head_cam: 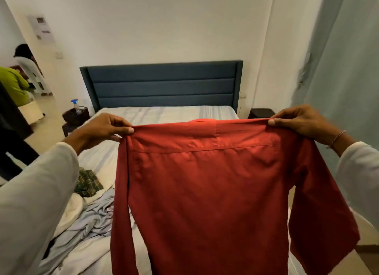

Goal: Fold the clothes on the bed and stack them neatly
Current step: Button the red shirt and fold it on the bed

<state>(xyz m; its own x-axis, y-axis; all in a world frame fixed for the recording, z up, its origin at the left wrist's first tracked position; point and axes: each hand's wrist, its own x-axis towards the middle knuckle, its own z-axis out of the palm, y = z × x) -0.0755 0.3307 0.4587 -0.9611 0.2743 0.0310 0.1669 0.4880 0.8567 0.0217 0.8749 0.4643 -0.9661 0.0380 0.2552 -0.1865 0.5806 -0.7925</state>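
Observation:
A red long-sleeved shirt (207, 184) hangs in the air in front of me, its back towards me and spread wide above the bed (155, 113). My left hand (102, 131) pinches its left shoulder and my right hand (301, 123) pinches its right shoulder, both at collar height. The sleeves hang down at either side. On the bed at lower left lie a green plaid garment (88, 182), a crumpled pale blue garment (90, 219) and a white one (71, 211). The shirt hides the bed's near right part.
A dark blue headboard (162, 84) stands against the far wall. A dark basket with a spray bottle (75, 112) sits left of the bed, a dark nightstand (260, 112) to its right. Two people are at the far left. A pale curtain (344, 69) hangs at right.

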